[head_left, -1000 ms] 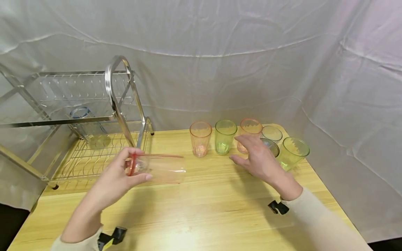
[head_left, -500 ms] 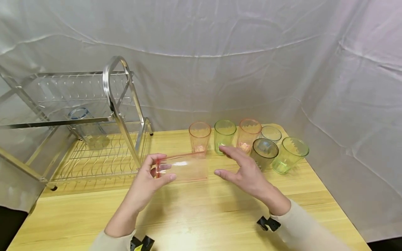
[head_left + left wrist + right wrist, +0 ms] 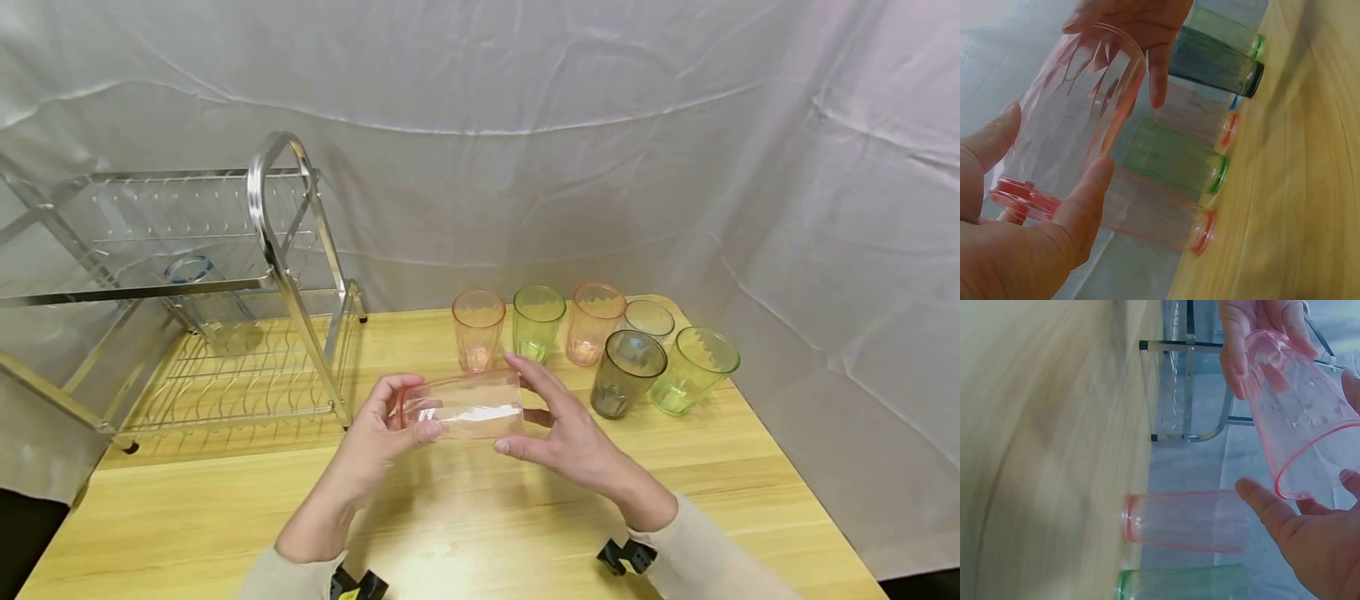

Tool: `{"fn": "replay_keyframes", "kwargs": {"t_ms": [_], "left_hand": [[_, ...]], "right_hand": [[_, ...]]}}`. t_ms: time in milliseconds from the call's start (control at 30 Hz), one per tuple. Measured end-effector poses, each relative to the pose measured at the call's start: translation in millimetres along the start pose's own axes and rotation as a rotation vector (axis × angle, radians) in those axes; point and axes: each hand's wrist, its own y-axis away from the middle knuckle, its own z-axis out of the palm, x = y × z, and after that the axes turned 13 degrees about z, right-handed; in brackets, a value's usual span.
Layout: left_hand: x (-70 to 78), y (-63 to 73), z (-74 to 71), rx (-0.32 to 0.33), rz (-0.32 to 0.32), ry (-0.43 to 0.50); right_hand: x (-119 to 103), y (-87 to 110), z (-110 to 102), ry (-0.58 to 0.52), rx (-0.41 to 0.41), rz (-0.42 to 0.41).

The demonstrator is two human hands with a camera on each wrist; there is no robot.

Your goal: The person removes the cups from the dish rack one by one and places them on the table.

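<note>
A clear pink drinking glass (image 3: 468, 406) lies sideways in the air above the table, its mouth toward the right. My left hand (image 3: 378, 433) grips it around the base end, thumb along the near side. At the rim is my right hand (image 3: 558, 429), fingers and thumb spread around the mouth. In the right wrist view, the index fingertip of my right hand (image 3: 1310, 544) stands off the glass beside the rim. Behind the held glass stand a pink glass (image 3: 477, 325), a green glass (image 3: 538, 321) and another pink glass (image 3: 595, 321).
To the right are a dark grey glass (image 3: 626, 375), a clear glass (image 3: 651, 317) and a yellow-green glass (image 3: 693, 371). A two-tier metal dish rack (image 3: 300, 333) stands at the left with a blue-rimmed glass (image 3: 217, 308) inside. A grey curtain (image 3: 480, 167) hangs behind.
My left hand has carried the pink glass rightward from beside the rack. My right hand has moved left from near the standing glasses to the held glass's rim.
</note>
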Motion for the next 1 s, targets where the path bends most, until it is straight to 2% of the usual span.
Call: {"fn": "replay_keyframes", "kwargs": {"t_ms": [400,633,1000], "left_hand": [[-8.4,-2.3,1.3,-0.047,-0.018,0.042],[-14.6,-2.6,-1.5,-0.056,-0.052,0.004],[-18.5,-2.5,-2.0,-0.057,-0.053,-0.032]], "right_hand": [[4,0.5,4,-0.218,-0.021,0.021],[9,1.7,4,-0.191,-0.018,0.013],[12,2.8,7,-0.167,0.032,0.038]]}}
